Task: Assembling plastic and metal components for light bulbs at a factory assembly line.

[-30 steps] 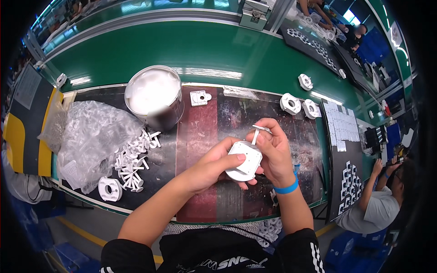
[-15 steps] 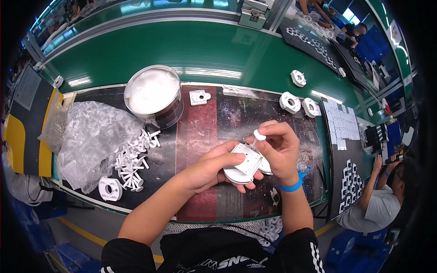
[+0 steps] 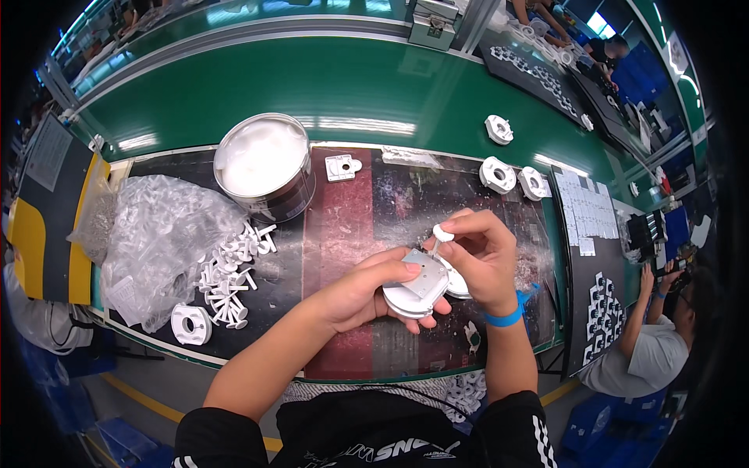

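My left hand [image 3: 360, 295] grips a white round plastic housing [image 3: 407, 301], its thumb pressed on the flat plate [image 3: 424, 274] on top and its fingers underneath. Between thumb and fingertips, my right hand [image 3: 490, 253] pinches a white round-headed plastic pin [image 3: 443, 233]. The pin's stem points down at the far edge of the housing; whether its tip touches is hidden. Just under my right hand, another white round part [image 3: 458, 285] shows in part. Several similar pins [image 3: 226, 285] lie heaped left of my hands, beside a clear plastic bag [image 3: 164, 242].
A tin [image 3: 269, 168] full of white stuff stands at the back left. White housings lie on the bench [image 3: 189, 324] and by its right edge [image 3: 497, 175]. Beyond runs a green belt [image 3: 374, 86] carrying a white part [image 3: 499, 130]. A co-worker [image 3: 651, 347] sits at the right.
The white part on the green belt has shifted left. Both my hands keep almost the same place and hold, with the pin still above the housing's far edge.
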`<state>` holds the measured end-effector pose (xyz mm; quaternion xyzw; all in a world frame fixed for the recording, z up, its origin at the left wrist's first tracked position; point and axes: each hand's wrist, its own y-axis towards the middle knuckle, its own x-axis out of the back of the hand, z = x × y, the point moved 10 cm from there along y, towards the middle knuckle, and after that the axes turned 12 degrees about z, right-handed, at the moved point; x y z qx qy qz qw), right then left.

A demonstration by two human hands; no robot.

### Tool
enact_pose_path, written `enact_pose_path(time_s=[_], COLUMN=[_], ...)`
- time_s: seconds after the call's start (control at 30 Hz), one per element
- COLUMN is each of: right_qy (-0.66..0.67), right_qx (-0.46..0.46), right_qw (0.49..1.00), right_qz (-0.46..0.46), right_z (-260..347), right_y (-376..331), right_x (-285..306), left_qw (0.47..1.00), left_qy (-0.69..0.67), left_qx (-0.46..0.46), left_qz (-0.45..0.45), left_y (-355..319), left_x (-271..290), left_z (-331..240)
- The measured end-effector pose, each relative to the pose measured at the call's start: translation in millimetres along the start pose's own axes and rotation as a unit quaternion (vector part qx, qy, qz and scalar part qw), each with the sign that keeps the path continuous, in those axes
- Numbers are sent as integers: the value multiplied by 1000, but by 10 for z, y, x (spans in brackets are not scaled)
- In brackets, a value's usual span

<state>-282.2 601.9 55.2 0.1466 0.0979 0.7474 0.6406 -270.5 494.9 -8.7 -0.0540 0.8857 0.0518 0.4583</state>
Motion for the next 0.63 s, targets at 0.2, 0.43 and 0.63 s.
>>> enact_pose_path(time_s=[0.2, 0.43, 0.63], right_qy=[73, 108, 119], right_qx=[-82, -83, -94], right_qw=[994, 990, 988], right_qz=[-15, -31, -23], right_z=[-147, -212, -258], right_y=[29, 22, 7], right_x=[-62, -35, -45], left_qw=[1000, 999, 999], left_qy=[-21, -34, -27], left_qx=[-3, -7, -7], left_qz=[22, 19, 27], left_y=[12, 9, 15], left_x=[-43, -35, -29], left_z=[22, 10, 12])
